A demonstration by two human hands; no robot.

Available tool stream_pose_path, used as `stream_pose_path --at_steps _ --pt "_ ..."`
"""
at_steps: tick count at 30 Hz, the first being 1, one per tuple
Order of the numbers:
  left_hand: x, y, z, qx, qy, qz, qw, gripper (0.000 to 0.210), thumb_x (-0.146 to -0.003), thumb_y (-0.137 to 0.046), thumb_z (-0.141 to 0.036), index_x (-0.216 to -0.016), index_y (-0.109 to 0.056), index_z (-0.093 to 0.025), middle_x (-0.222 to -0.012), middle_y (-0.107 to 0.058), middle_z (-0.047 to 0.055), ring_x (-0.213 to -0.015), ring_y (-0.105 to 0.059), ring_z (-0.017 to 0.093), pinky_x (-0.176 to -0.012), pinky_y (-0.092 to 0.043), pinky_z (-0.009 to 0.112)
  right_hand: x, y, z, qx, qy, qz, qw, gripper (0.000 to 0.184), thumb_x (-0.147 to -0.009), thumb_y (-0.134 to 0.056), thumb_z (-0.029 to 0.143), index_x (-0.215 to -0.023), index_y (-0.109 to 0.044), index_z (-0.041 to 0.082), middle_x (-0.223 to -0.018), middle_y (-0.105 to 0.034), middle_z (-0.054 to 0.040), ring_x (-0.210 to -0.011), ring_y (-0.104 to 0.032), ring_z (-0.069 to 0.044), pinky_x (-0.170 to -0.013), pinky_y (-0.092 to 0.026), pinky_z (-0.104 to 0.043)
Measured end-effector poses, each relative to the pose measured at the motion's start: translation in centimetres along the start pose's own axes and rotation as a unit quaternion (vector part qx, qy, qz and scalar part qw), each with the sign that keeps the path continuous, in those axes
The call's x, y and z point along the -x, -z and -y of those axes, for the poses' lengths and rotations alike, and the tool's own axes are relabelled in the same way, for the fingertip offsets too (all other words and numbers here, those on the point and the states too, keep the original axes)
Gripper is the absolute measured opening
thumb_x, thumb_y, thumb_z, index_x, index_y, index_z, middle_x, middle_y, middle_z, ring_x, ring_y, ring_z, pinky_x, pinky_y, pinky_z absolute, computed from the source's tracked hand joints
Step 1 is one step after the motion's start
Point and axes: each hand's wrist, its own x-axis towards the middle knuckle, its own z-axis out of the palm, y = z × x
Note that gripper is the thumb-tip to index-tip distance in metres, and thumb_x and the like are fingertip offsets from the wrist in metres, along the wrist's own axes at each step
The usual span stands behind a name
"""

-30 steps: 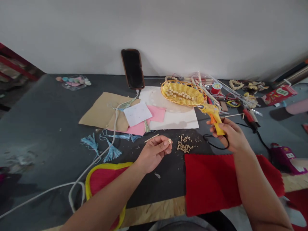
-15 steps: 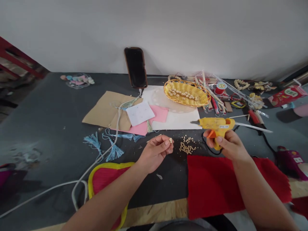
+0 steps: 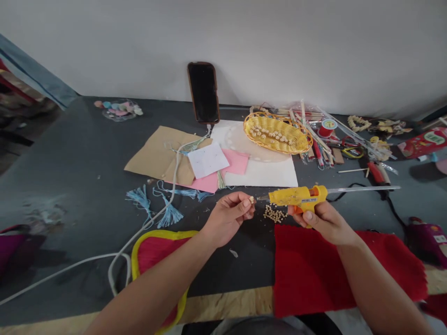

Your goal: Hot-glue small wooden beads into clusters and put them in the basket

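Note:
Between the thumb and fingers of my left hand (image 3: pixel 232 216) is a small cream-coloured bead-like piece (image 3: pixel 251 199). My right hand (image 3: pixel 326 221) is wrapped round the handle of a yellow hot glue gun (image 3: pixel 296 197), fingers at its orange trigger. A clear glue stick (image 3: pixel 363 188) juts from the gun's back. The nozzle points left, with its tip close beside the small piece; whether they touch I cannot tell. Under the gun a pile of small beige beads (image 3: pixel 274 214) lies on the dark table (image 3: pixel 87 195).
A yellow woven basket (image 3: pixel 279 135) holds a row of small clusters. Brown paper (image 3: pixel 157 153), blue tassels (image 3: pixel 170 215) and a white cable (image 3: pixel 139 228) lie left. A phone (image 3: pixel 203 93) leans on the wall. Red felt (image 3: pixel 314 274) lies near the front edge; pliers (image 3: pixel 378 173) are at right.
My right hand has brought the glue gun left and down, so its nozzle is now by the piece in my left hand. The view has shifted slightly.

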Motion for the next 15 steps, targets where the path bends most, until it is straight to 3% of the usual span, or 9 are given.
stream_pose_path --at_steps 15 --pt "0.06 0.05 0.10 -0.006 0.003 -0.002 1.000 0.022 -0.064 -0.083 -0.028 -0.069 -0.067 -0.013 -0.059 -0.063 0.000 -0.054 -0.050 0.007 -0.056 -0.039 0.021 -0.17 -0.21 0.32 0.074 0.005 -0.003 0.997 0.035 -0.095 -0.042 0.047 -0.100 -0.059 0.017 -0.071 -0.050 -0.0017 -0.059 -0.041 -0.012 -0.052 -0.034 -0.025"
